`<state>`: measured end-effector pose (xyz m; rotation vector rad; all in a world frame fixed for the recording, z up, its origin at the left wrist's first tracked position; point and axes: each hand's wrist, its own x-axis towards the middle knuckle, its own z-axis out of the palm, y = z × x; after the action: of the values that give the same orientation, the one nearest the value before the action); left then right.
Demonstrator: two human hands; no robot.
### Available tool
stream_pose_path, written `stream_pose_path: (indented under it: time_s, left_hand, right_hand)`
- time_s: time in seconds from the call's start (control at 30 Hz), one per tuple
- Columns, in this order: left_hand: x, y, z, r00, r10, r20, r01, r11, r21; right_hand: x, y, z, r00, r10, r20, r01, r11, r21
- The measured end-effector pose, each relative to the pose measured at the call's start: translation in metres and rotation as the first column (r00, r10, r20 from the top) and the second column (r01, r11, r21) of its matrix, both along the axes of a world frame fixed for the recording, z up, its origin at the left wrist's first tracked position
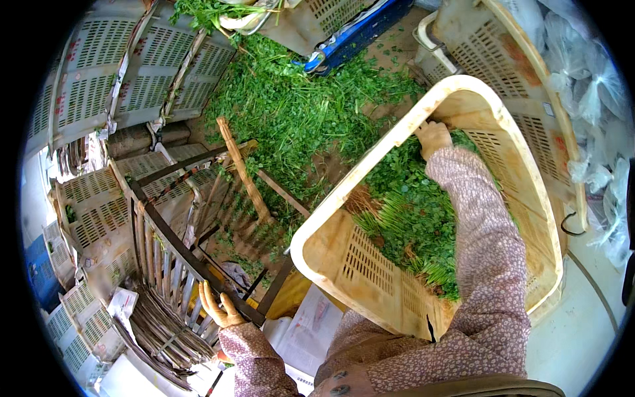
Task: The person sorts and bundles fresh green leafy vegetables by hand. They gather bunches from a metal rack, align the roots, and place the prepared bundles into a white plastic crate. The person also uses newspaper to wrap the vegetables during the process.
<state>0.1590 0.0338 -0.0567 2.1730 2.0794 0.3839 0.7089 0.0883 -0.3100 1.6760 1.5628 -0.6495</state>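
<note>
A large cream plastic crate [380, 271] stands tilted in front of me, its rim rising to the far right. Inside lie bunches of leafy green herbs [413, 198] with pale stems and brownish roots. My right arm reaches across the crate. My right hand [434, 137] is at its far inner side by the rim, fingers bent against the plastic; the fingertips are partly hidden. To the left, my left hand [219, 307] is open with its fingers apart, holding nothing. It is beside the dark metal rail of a slatted frame [192, 261].
Loose greens [284, 106] cover the floor ahead. Stacked grey crates [92, 73] line the left, above a bundle of flat brown strips [165, 331]. A wooden stick [241, 172] leans by the frame. A blue crate [357, 36] stands far ahead; clear plastic bags [589, 92] hang right.
</note>
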Motion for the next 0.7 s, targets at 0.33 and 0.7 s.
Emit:
stream_pose_path:
  time_s: [0.33, 0.7]
  left_hand:
    - [-0.001, 0.000, 0.000, 0.998, 0.007, -0.056, -0.007, 1.000, 0.001]
    - [0.002, 0.003, 0.001, 1.000, -0.008, -0.008, 0.008, 1.000, -0.006]
  right_hand:
    - [-0.103, -0.046, -0.006, 0.950, 0.243, -0.199, -0.183, 0.943, 0.278]
    - [-0.082, -0.032, -0.041, 0.878, 0.173, -0.447, 0.092, 0.854, 0.511]
